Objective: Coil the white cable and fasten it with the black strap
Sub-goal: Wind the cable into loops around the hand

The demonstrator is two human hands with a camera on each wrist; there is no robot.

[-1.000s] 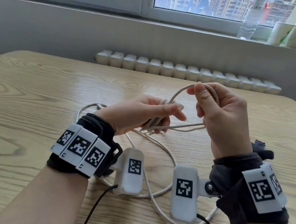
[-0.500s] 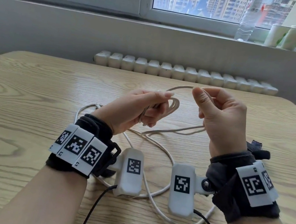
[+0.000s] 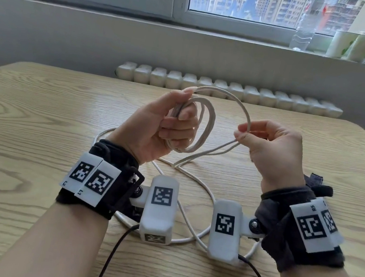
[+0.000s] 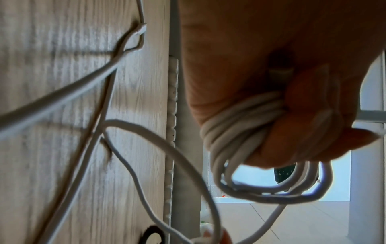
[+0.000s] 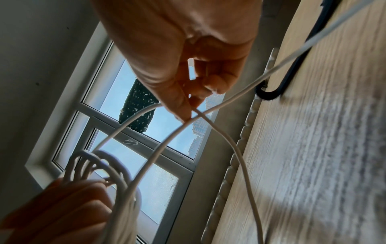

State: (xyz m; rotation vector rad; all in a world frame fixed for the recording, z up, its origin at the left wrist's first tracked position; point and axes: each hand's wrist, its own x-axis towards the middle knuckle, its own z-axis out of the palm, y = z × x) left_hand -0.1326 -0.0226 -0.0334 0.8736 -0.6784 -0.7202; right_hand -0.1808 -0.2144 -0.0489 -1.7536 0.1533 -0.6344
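My left hand (image 3: 179, 119) is raised above the table and grips several turns of the white cable (image 3: 204, 127) in its fist; the bundled turns (image 4: 240, 112) show under the fingers (image 4: 303, 115). One strand arcs from the left thumb over to my right hand (image 3: 244, 135), which pinches it between thumb and forefinger (image 5: 188, 105). The rest of the cable (image 3: 196, 186) lies loose on the table beneath my wrists. A black strap (image 5: 269, 95) lies on the table by the right hand; in the head view only its end (image 3: 315, 180) shows behind the right wrist.
The wooden table (image 3: 40, 119) stretches wide on both sides. A white ribbed strip (image 3: 229, 91) runs along its far edge. A bottle (image 3: 304, 31) and paper cups (image 3: 351, 44) stand on the window sill. Black camera wires (image 3: 112, 257) trail toward me.
My left hand has risen and turned upright with the gathered turns. My right hand has moved away to the right and lower, drawing a strand out into a wide arc.
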